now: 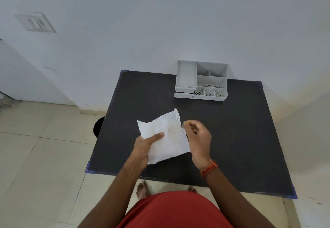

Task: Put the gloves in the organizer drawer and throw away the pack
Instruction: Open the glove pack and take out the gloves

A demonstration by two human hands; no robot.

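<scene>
A white, flat pack (166, 135) of gloves is held just above the dark table (232, 129). My left hand (144, 144) grips its lower left edge, thumb lying across the front. My right hand (198, 135) pinches the pack's upper right edge between thumb and fingers. The gloves themselves are hidden inside the pack. A grey desk organizer (201, 80) with several compartments stands at the table's far edge against the wall; its small drawers (184, 92) sit at its lower left and look nearly closed.
A dark round bin (97, 127) peeks out from under the table's left edge on the tiled floor. A white wall runs behind the table. My bare feet stand at the table's near edge.
</scene>
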